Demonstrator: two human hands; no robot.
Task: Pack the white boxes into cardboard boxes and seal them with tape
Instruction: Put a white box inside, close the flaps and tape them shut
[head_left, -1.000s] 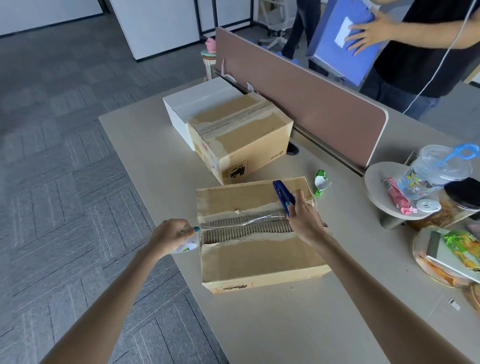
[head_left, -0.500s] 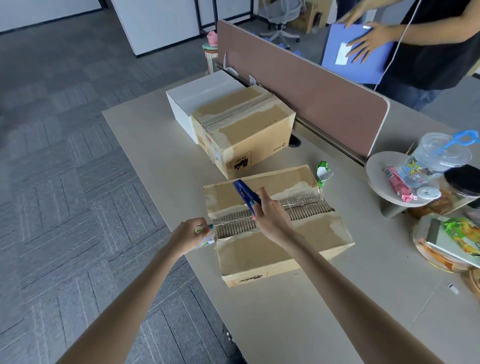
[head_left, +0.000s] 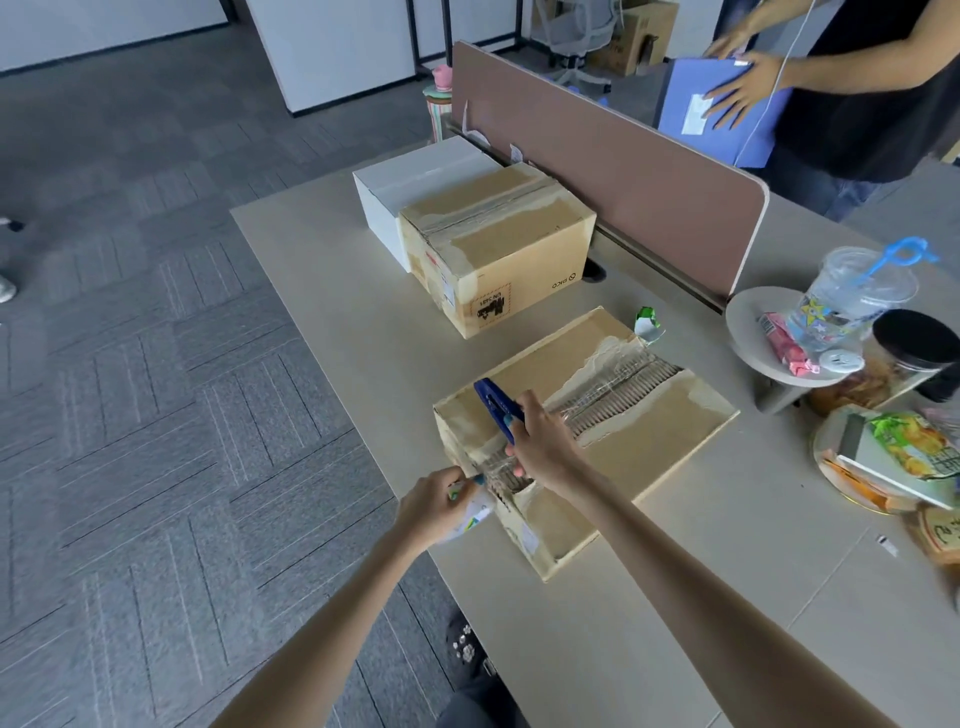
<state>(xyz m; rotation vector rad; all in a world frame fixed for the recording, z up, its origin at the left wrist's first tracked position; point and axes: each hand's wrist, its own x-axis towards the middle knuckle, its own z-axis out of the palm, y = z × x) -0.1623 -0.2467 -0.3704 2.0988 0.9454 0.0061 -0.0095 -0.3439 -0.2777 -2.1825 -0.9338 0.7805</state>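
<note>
taping the seam of a flat cardboard box (head_left: 649, 457) at the tabletop's (head_left: 727, 597) edge

the right hand (head_left: 545, 447) grips a blue tool (head_left: 493, 405) over the clear tape running along the box's ridged centre seam, close to its near left end. the left hand (head_left: 431, 506) is curled round a small white tape roll (head_left: 475, 514) just off that end, past the tabletop's edge. farther back, a taller sealed carton (head_left: 498, 244) stands against a white box (head_left: 415, 176), beside the brown divider (head_left: 623, 171).
</note>
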